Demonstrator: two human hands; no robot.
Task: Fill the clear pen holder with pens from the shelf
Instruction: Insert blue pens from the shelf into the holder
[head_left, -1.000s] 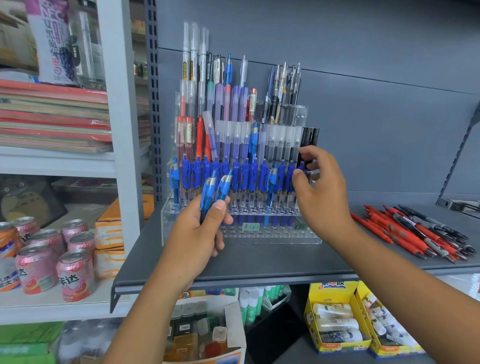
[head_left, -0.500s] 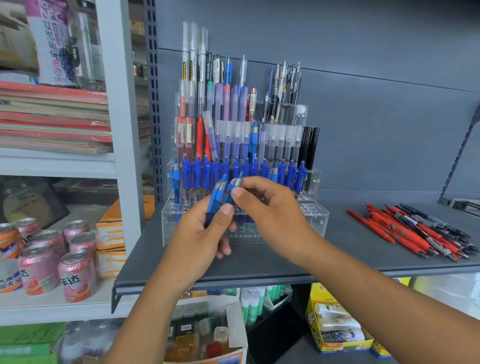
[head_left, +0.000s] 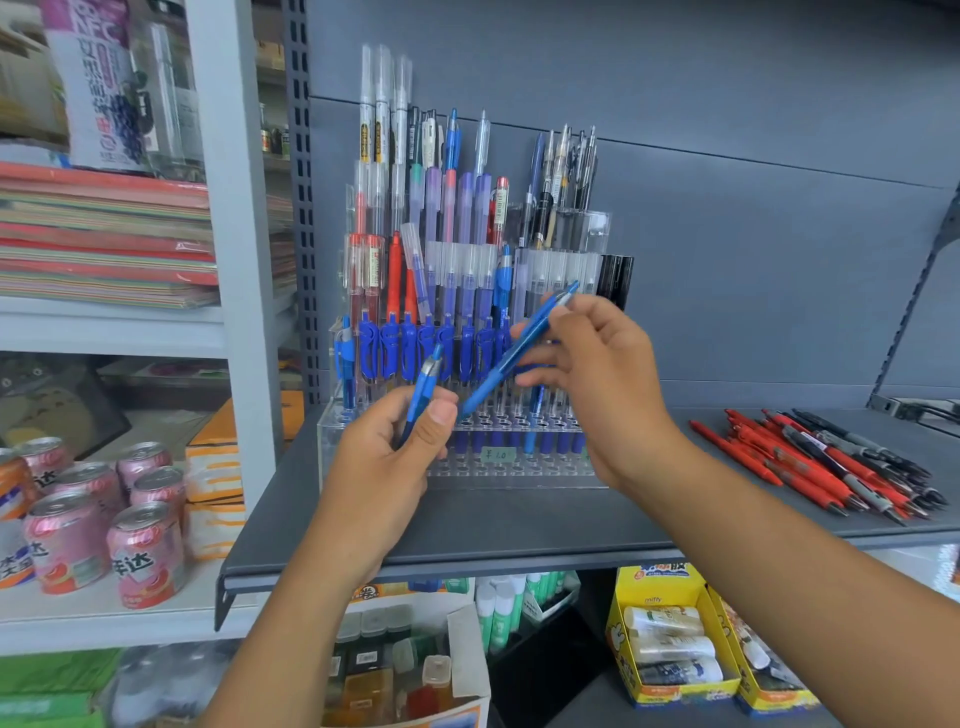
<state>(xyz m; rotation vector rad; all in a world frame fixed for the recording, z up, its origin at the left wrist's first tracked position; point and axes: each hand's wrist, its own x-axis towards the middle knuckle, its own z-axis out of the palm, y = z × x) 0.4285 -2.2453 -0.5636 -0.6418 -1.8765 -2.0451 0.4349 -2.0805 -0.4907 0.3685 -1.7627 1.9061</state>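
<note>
Now the handover is done: half a second ago we saw two blue pens bunched in the left grip (head_left: 384, 457), and the right grip (head_left: 597, 374) has since drawn one away. Its fingers are clamped on the upper half of that tilted blue pen (head_left: 511, 356), whose clicker end points up and right and whose tip slants down to just beside the left thumb. The left grip is closed round the last blue pen (head_left: 423, 387), held nearly upright. The clear pen holder (head_left: 467, 470) stands on the grey shelf (head_left: 519, 525) directly behind both hands, its blue row well stocked and its front holes bare. We judge the tilted pen is bound for a free hole, but it is not yet in one; it hangs in front of the holder. A loose heap of red and black pens (head_left: 810, 462) waits on the shelf, well apart to the right.
</note>
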